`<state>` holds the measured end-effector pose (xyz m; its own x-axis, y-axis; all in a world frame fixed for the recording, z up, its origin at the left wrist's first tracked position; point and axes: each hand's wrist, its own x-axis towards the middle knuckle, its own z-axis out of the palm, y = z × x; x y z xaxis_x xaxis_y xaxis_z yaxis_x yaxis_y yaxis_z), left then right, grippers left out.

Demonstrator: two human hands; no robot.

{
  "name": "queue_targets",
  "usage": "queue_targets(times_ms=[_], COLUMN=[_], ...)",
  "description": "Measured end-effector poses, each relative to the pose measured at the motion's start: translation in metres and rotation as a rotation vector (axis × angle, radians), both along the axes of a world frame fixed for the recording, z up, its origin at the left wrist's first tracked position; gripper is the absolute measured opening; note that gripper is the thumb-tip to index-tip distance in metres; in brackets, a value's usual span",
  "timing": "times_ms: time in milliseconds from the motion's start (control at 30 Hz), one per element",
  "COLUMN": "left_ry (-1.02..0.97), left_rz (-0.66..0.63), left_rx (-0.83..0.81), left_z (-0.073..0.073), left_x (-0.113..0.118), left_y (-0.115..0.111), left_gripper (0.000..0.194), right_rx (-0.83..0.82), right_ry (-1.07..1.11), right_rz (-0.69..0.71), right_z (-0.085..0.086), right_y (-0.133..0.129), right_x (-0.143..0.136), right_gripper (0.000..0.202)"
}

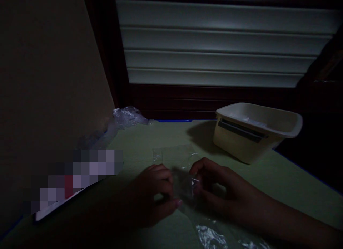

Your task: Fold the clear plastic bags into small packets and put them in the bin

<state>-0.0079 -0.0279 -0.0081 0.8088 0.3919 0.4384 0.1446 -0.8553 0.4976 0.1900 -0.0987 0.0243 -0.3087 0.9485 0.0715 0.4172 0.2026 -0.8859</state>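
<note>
A thin clear plastic bag (183,186) spans the gap between my two hands above the green tabletop. My left hand (157,193) has its fingers curled and pinches the plastic on the left side. From the right, my right hand (218,186) grips the other side with bent fingers and thumb. A flat clear sheet of plastic (175,154) lies just beyond the fingers; I cannot tell whether it belongs to the same bag. Crinkled clear plastic (211,236) shines at the near edge, partly below my right wrist. The light is dim.
A cream plastic bin (241,145) with clear plastic inside stands at the back right. Crumpled clear plastic (130,116) lies in the far left corner by the wall. A blurred-out flat item (77,184) is at the left. White slats (214,43) rise behind the table (139,138).
</note>
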Motion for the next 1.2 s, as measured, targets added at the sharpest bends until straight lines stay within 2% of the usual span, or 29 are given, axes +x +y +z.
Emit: queue_targets(times_ms=[100,333,467,600,700,867,1000,1133,1200], left_ry=[-0.003,0.023,0.043,0.069,0.087,0.094,0.089,0.113,0.117], left_rz=[0.032,0.081,0.096,0.099,0.108,0.139,0.165,0.21,0.272], left_rx=[-0.019,0.049,0.071,0.097,0.116,0.159,0.31,0.431,0.499], left_z=[-0.001,-0.005,-0.006,-0.008,-0.008,-0.003,0.002,0.002,0.001], left_x=[0.0,0.002,0.001,0.001,0.001,0.001,0.002,0.004,0.004], left_y=[-0.001,0.003,0.004,0.005,0.006,0.004,-0.002,-0.004,-0.002], left_gripper=[0.016,0.017,0.02,0.023,0.027,0.03,0.024,0.014,0.011], right_rx=[0.014,0.016,-0.099,-0.111,-0.067,0.077,0.137,0.314,0.394], right_ry=[-0.052,-0.251,-0.077,-0.011,-0.105,-0.489,-0.67,-0.776,-0.781], right_rz=[-0.028,-0.014,0.025,-0.042,-0.086,-0.135,-0.159,-0.194,-0.156], right_z=[-0.002,-0.007,-0.009,-0.006,-0.004,-0.009,-0.014,-0.014,-0.012], right_y=[0.002,0.004,0.007,0.009,0.01,0.009,0.007,0.006,0.005], right_x=[0.003,0.009,0.009,0.008,0.008,0.01,0.009,0.007,0.005], right_gripper=[0.006,0.018,0.018,0.016,0.013,0.012,0.008,0.009,0.007])
